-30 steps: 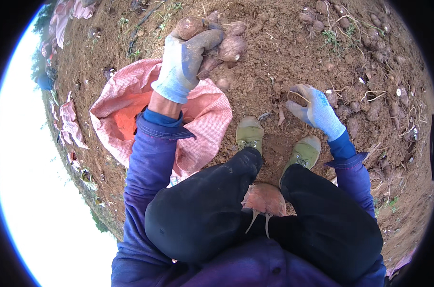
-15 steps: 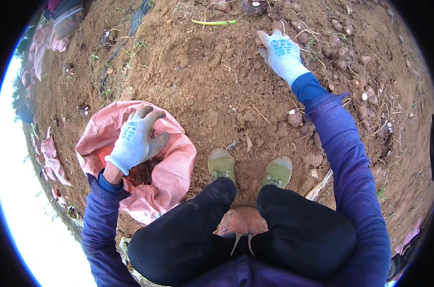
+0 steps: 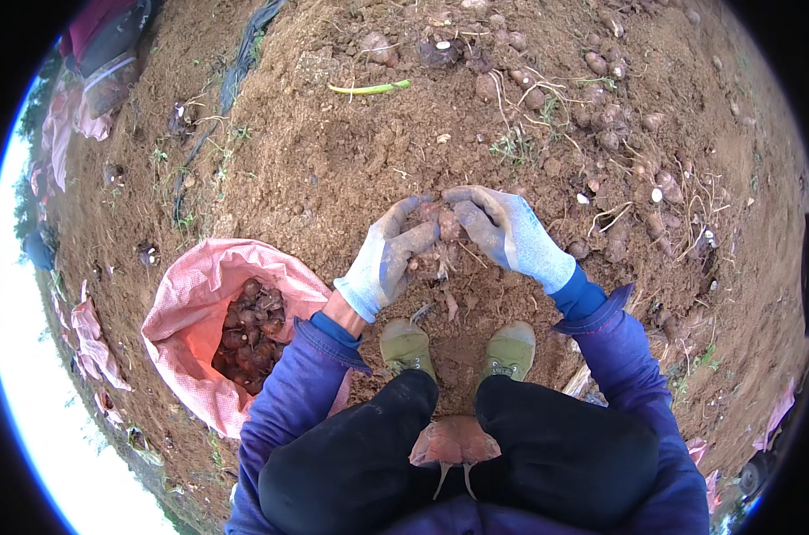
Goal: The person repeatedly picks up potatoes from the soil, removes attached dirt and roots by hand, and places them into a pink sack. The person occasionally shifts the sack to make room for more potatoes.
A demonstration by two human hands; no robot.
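My two gloved hands meet over the soil in front of my shoes. Between them is a clump of small brown taro corms [image 3: 446,225] with soil and thin roots on it. My left hand [image 3: 382,259] curls its fingers round the near left side of the clump. My right hand [image 3: 518,236] closes on its right side, thumb and fingertips against the corms. Left of my hands a pink woven sack [image 3: 190,294] stands with its mouth wide. Inside it lies a heap of brown taro corms [image 3: 248,334].
More taro corms [image 3: 614,116] with roots lie scattered at the far right. A green stalk [image 3: 369,88] rests on the soil ahead. At the far left are a dark plastic strip [image 3: 241,58] and a person [image 3: 110,40] beside pink sacks. My green shoes [image 3: 509,349] stand close by.
My left hand has left the sack's mouth and moved right. My right hand has come back from the far soil toward me, and both now hold the taro clump together.
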